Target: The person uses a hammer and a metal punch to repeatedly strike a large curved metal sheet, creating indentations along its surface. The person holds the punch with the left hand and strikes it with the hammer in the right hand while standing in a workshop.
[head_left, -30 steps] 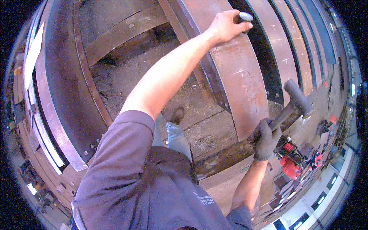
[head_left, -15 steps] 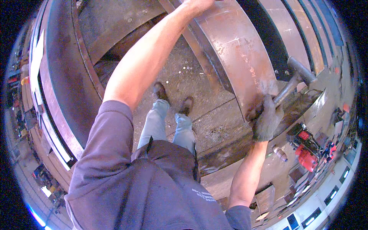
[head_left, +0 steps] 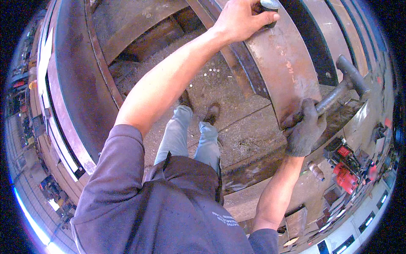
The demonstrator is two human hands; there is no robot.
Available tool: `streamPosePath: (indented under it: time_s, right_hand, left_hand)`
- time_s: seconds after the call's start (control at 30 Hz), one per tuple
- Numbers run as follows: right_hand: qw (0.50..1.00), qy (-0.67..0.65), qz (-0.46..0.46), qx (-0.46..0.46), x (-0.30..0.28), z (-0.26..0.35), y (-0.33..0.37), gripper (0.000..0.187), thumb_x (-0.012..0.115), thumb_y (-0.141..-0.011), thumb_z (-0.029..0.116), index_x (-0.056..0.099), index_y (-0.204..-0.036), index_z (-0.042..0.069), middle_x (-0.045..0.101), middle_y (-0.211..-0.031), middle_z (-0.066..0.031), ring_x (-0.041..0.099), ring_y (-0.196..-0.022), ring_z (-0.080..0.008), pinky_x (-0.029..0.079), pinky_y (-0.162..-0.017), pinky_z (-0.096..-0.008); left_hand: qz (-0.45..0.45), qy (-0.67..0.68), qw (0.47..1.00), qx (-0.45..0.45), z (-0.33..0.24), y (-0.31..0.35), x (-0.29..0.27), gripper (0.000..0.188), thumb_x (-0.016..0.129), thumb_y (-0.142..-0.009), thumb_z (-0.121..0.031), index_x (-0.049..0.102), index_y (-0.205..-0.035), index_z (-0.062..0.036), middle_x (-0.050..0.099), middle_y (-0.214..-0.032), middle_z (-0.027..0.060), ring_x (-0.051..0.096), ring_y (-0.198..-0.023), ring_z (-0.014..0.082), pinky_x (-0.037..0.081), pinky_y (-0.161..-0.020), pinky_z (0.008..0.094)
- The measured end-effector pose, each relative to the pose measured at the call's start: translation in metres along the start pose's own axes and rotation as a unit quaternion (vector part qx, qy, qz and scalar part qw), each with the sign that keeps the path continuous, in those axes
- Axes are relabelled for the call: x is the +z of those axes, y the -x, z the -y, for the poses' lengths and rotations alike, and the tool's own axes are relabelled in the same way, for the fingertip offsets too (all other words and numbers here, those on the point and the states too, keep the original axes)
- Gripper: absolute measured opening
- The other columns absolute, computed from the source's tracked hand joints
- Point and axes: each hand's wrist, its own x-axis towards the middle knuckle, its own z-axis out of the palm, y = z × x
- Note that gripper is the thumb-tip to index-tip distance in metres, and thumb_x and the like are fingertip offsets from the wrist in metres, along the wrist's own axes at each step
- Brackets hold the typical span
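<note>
My bare left hand [head_left: 243,20] is at the top, thumb and fingers closed around a short, dark metal piece with a bright round end [head_left: 270,5]. That piece stands at the curved, rusty steel plate [head_left: 292,55], which has pale chalk-like marks on it; whether its lower end touches the plate I cannot tell. In a grey glove, my right hand [head_left: 308,129] grips the handle of a hammer [head_left: 334,98] at the plate's near end. The heavy hammer head [head_left: 353,78] points away to the upper right.
More curved steel plates [head_left: 332,29] run parallel at the right, with dark gaps between. Another large curved plate [head_left: 76,80] stands at the left. Several small light discs lie on the floor beyond my boots [head_left: 212,113]. Red equipment [head_left: 346,178] stands at the lower right.
My left hand has come farther into view, now showing the metal piece in it. The hammer and my right hand sit slightly farther right in the picture, as the whole view has shifted.
</note>
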Motion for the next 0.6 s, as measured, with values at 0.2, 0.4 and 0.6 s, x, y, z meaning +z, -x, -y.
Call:
streamPosePath:
  time_s: [0.2,0.4,0.6]
  right_hand:
    - [1.000,-0.002,-0.007,-0.002,-0.0001,-0.0014,0.0009,0.017,0.063,-0.096,0.019,0.055,-0.088,0.007,0.052,-0.059,-0.0039,0.050,-0.041,-0.0145,0.038,-0.038,-0.0310]
    - [1.000,0.004,-0.013,-0.013,-0.0023,-0.0028,0.0026,0.016,0.063,-0.096,0.018,0.055,-0.089,0.006,0.052,-0.059,-0.0044,0.050,-0.041,-0.0147,0.039,-0.039,-0.0313]
    - [1.000,-0.004,-0.013,-0.002,0.0003,-0.0007,0.0035,0.016,0.062,-0.097,0.018,0.055,-0.090,0.006,0.052,-0.058,-0.0048,0.049,-0.039,-0.0152,0.037,-0.036,-0.0313]
  left_hand:
    - [-0.026,0.000,0.999,0.035,0.0062,-0.0009,0.0045,0.042,0.071,-0.095,-0.030,0.067,-0.120,0.0036,0.076,-0.100,0.0177,0.074,-0.094,0.0231,0.056,-0.084,0.0360]
    - [-0.016,-0.015,1.000,0.012,-0.0007,0.0004,0.0047,0.042,0.071,-0.095,-0.030,0.067,-0.121,0.0032,0.076,-0.103,0.0188,0.074,-0.097,0.0248,0.056,-0.086,0.0367]
    - [-0.016,-0.014,1.000,0.013,0.0005,0.0010,0.0044,0.043,0.071,-0.095,-0.031,0.066,-0.122,0.0028,0.076,-0.104,0.0187,0.074,-0.098,0.0248,0.056,-0.087,0.0369]
